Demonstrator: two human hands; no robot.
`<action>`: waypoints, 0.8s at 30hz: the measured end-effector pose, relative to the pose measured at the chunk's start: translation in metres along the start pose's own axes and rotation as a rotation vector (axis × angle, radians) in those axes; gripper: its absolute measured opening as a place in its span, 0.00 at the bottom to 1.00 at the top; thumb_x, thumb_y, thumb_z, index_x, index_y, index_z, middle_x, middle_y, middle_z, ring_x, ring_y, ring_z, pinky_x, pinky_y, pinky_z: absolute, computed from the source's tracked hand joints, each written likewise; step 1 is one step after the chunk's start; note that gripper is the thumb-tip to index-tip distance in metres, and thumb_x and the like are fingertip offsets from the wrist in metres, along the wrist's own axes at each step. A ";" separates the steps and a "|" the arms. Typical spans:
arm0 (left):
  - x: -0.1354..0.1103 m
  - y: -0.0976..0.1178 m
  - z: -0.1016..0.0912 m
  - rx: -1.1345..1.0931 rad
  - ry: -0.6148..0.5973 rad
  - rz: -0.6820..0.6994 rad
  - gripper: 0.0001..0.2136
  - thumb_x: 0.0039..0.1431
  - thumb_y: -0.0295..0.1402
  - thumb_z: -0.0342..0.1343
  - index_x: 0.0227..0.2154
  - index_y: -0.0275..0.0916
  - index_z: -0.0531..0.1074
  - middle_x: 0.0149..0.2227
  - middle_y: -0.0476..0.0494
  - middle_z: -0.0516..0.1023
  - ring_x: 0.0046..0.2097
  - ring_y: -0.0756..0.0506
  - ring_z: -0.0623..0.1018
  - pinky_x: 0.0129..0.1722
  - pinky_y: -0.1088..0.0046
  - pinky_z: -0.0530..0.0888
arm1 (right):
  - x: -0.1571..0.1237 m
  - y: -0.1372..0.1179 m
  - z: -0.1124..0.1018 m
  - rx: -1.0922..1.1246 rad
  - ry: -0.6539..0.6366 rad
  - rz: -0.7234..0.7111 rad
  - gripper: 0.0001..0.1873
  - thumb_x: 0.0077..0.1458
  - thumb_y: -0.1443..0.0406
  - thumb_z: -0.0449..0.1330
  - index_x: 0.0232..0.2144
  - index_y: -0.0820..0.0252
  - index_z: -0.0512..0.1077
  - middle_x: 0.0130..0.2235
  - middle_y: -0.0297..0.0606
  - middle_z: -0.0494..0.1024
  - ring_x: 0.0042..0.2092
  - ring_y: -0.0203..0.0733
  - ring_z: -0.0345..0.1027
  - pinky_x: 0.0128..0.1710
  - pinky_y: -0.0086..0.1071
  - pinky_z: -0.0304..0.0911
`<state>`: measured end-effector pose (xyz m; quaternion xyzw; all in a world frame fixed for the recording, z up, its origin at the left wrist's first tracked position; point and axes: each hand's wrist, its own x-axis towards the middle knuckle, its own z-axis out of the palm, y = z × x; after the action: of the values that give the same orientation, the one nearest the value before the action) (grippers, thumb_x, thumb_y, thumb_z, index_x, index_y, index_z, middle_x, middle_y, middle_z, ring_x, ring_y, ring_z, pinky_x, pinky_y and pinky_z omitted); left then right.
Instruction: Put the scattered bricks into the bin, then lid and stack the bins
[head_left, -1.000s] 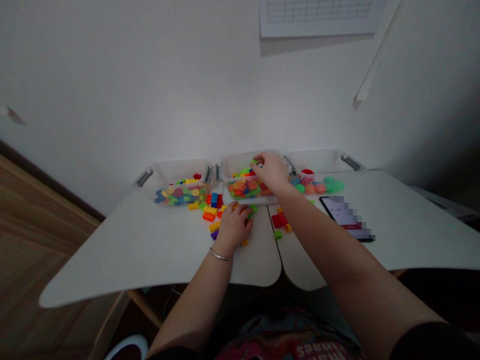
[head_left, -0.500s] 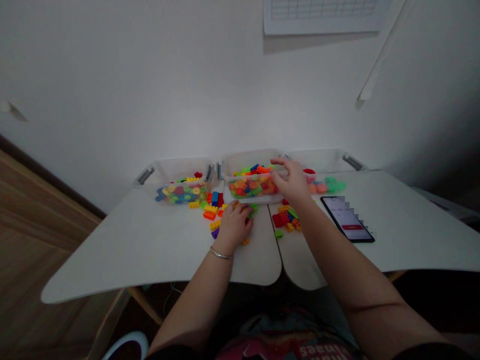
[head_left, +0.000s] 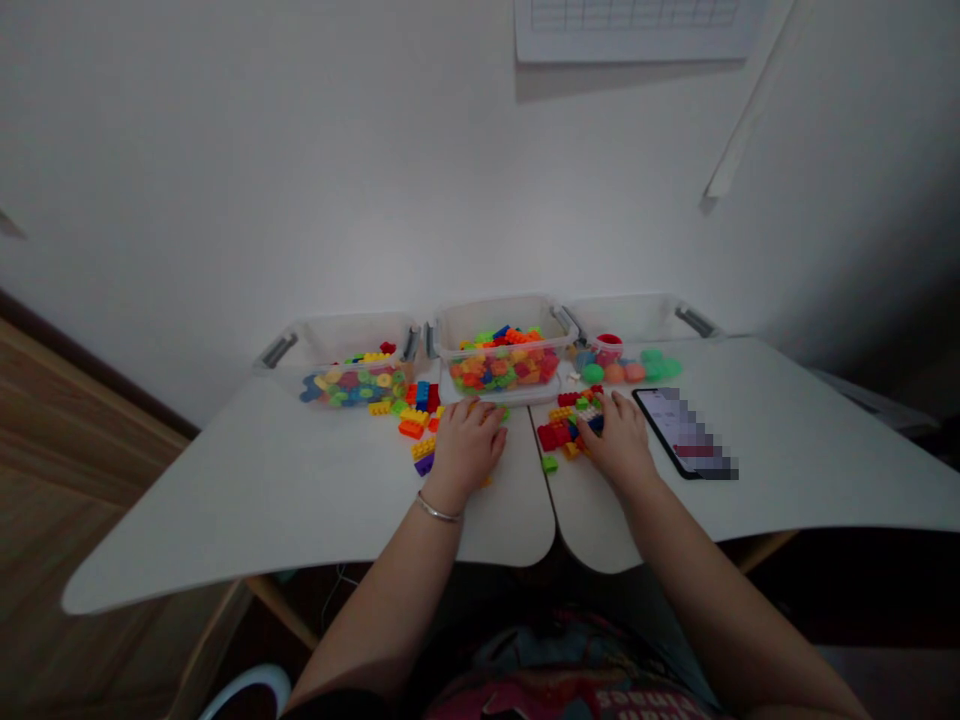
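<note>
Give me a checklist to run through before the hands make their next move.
1. Left hand resting on the white desktop, beside loose yellow and purple plastic bricks: ok.
2. Right hand on the pile of multicoloured plastic bricks: ok.
3. Either hand gripping a brick: cannot tell, the fingers hide it.
4. Clear plastic tub of mixed bricks upright on the desk, no hand inside: ok.
5. Black smartphone lying beside the right hand, not touching it: ok.
</note>
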<state>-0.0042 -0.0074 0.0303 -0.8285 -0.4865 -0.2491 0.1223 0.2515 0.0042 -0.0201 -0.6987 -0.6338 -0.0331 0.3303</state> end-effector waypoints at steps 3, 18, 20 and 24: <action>0.000 0.006 0.000 -0.004 0.003 0.097 0.13 0.62 0.34 0.52 0.48 0.40 0.74 0.49 0.41 0.77 0.55 0.35 0.69 0.53 0.51 0.67 | 0.002 -0.004 0.004 0.053 -0.047 0.047 0.31 0.54 0.54 0.56 0.56 0.66 0.66 0.59 0.59 0.65 0.61 0.62 0.55 0.60 0.54 0.51; 0.009 0.034 0.004 -0.082 -0.241 0.498 0.15 0.60 0.36 0.56 0.50 0.45 0.71 0.56 0.42 0.69 0.52 0.39 0.70 0.50 0.60 0.70 | -0.001 -0.012 0.030 0.293 0.056 0.038 0.29 0.49 0.57 0.58 0.52 0.64 0.68 0.56 0.55 0.68 0.61 0.59 0.57 0.59 0.55 0.53; 0.008 0.032 0.008 -0.081 -0.210 0.461 0.14 0.59 0.35 0.57 0.48 0.44 0.72 0.55 0.42 0.70 0.52 0.39 0.70 0.50 0.60 0.71 | -0.001 -0.012 0.029 0.335 0.055 0.019 0.27 0.48 0.58 0.57 0.50 0.62 0.69 0.54 0.52 0.70 0.59 0.57 0.59 0.59 0.54 0.54; 0.006 0.027 0.015 -0.067 -0.132 0.342 0.09 0.60 0.33 0.56 0.42 0.44 0.75 0.52 0.44 0.74 0.49 0.40 0.72 0.48 0.59 0.71 | 0.001 -0.018 0.027 0.439 0.024 -0.040 0.22 0.48 0.60 0.57 0.47 0.59 0.70 0.50 0.47 0.73 0.54 0.53 0.64 0.57 0.51 0.58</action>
<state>0.0259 -0.0093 0.0219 -0.9173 -0.3367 -0.1857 0.1031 0.2248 0.0180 -0.0333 -0.5971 -0.6354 0.0908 0.4811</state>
